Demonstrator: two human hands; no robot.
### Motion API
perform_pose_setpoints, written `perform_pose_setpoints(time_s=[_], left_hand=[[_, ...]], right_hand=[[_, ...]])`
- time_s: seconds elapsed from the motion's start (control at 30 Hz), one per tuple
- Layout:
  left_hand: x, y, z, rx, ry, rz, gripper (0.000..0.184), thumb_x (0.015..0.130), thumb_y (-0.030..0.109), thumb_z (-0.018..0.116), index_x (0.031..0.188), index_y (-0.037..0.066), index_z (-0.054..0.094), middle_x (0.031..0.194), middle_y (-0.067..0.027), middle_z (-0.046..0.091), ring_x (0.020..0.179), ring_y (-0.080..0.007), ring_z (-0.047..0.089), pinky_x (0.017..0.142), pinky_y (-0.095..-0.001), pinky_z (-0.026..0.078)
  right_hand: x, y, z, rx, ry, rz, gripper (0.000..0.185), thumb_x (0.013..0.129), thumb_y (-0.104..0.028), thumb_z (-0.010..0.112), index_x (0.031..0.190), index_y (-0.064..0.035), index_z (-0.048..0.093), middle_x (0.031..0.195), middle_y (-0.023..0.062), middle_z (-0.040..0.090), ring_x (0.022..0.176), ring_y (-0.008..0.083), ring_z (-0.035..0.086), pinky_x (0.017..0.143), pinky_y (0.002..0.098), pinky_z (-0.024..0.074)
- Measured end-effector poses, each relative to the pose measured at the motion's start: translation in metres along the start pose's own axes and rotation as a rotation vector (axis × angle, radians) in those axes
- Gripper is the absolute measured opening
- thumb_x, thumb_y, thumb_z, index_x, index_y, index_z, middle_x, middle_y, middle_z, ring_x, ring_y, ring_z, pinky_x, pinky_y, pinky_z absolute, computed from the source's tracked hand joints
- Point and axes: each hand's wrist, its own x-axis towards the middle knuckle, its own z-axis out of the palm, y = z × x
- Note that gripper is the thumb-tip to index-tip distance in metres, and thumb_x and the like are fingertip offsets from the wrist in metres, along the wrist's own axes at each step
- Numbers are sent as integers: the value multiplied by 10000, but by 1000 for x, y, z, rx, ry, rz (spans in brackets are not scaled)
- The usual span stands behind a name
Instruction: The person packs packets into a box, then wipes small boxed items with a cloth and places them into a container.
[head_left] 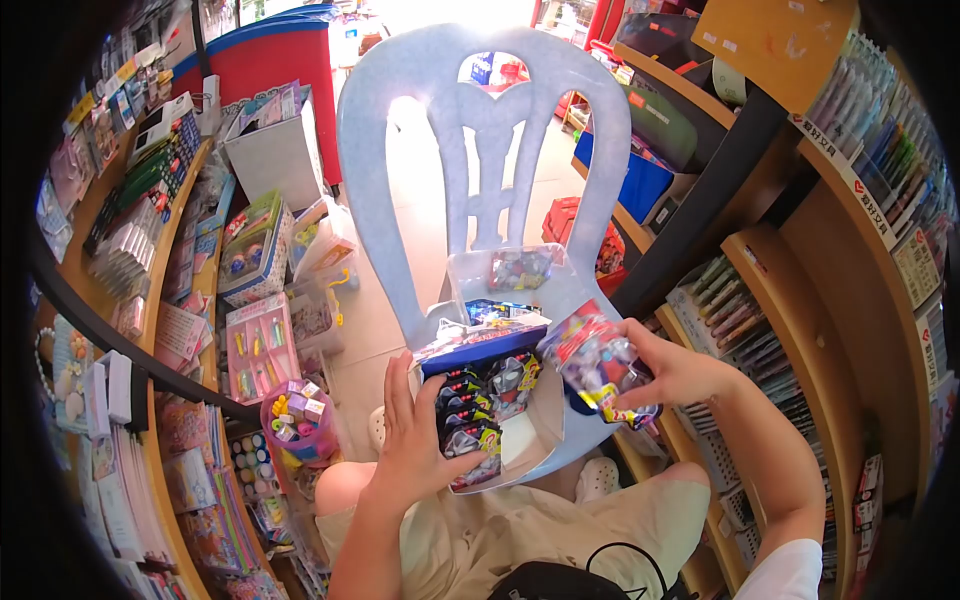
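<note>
On the seat of a light blue plastic chair (365, 130), an open cardboard box (528, 445) holds a row of dark foil packets (470, 440) on its left side and another packet (513, 380) behind. My left hand (412, 440) grips the box's left side, fingers along the outside and thumb over the front packets. To the right of the box, my right hand (680, 370) is closed on shiny, colourful foil packets (598, 365), held above the seat; their exact number cannot be made out. A clear plastic container (470, 275) with a foil packet inside stands behind the box.
Wooden shelves of stationery (160, 330) curve along the left. Shelves with pens (725, 310) rise close on the right. A pink basket of small items (300, 420) sits left of my knee, near a pink tray (262, 350). Tiled floor (365, 345) shows beside the chair.
</note>
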Motion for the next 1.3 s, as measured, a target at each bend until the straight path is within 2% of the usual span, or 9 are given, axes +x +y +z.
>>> perform_pose_setpoints(time_s=[0.1, 0.17, 0.27, 0.5, 0.73, 0.97, 1.1, 1.2, 1.3], left_hand=[[2, 2, -1, -5, -11, -2, 957, 510, 285, 855, 1265, 44, 318, 1425, -290, 114, 1335, -467, 127, 1074, -510, 205], [2, 3, -3, -26, -28, -11, 965, 524, 282, 854, 1279, 37, 305, 1425, -298, 104, 1334, -475, 110, 1070, -532, 198], [2, 3, -2, -27, -34, -9, 959, 526, 282, 854, 1275, 36, 308, 1426, -295, 99, 1338, -471, 104, 1070, -532, 198], [2, 2, -3, -34, -34, -12, 955, 532, 279, 852, 1277, 34, 308, 1426, -296, 103, 1342, -471, 96, 1071, -534, 195], [3, 1, -4, -42, -35, -3, 946, 539, 269, 850, 1283, 39, 312, 1427, -295, 109, 1343, -468, 101, 1069, -531, 201], [2, 0, -5, -11, -41, -11, 949, 521, 283, 854, 1270, 29, 328, 1433, -301, 99, 1338, -473, 129, 1078, -499, 201], [3, 1, -4, -19, -49, -27, 957, 523, 285, 856, 1277, 29, 325, 1432, -306, 95, 1343, -471, 120, 1079, -500, 197], [3, 1, -4, -18, -53, -31, 962, 525, 287, 857, 1282, 28, 322, 1431, -308, 94, 1344, -471, 115, 1079, -502, 194], [3, -1, -3, -24, -59, -34, 970, 526, 287, 858, 1288, 29, 316, 1429, -309, 89, 1342, -476, 112, 1078, -510, 190]], right_hand=[[1, -26, 14, -545, 12, -101, 483, 705, -55, 704, 1126, -108, 474, 910, 143, 616, 904, 321, 590, 758, 380, 466], [10, -31, 28, -798, 89, -135, 385, 684, -65, 729, 1030, -95, 561, 859, 91, 617, 846, 269, 580, 732, 357, 462], [29, -22, 40, -820, 157, -386, 334, 671, -82, 728, 974, -91, 588, 856, 72, 618, 828, 267, 558, 736, 372, 452], [70, -4, 70, -685, 167, -600, 254, 642, -36, 677, 879, -82, 601, 841, 64, 622, 824, 267, 557, 746, 359, 459], [84, 8, 78, -972, 352, -739, 447, 571, -71, 761, 980, -90, 581, 966, 79, 554, 902, 282, 526, 766, 385, 418], [74, 14, 56, -787, 528, -687, 421, 623, -87, 737, 998, -82, 544, 967, 99, 515, 926, 298, 514, 778, 391, 401], [97, 22, 18, -692, 693, -477, 289, 724, -59, 684, 988, -32, 570, 996, 152, 554, 945, 325, 534, 801, 373, 436], [140, 48, -7, -549, 482, -125, 320, 758, -69, 644, 1058, -16, 547, 1050, 179, 565, 989, 315, 552, 863, 376, 439], [183, 82, -13, -808, 158, -12, 464, 742, -126, 666, 1164, -24, 502, 1107, 212, 561, 1068, 338, 532, 886, 401, 442]])
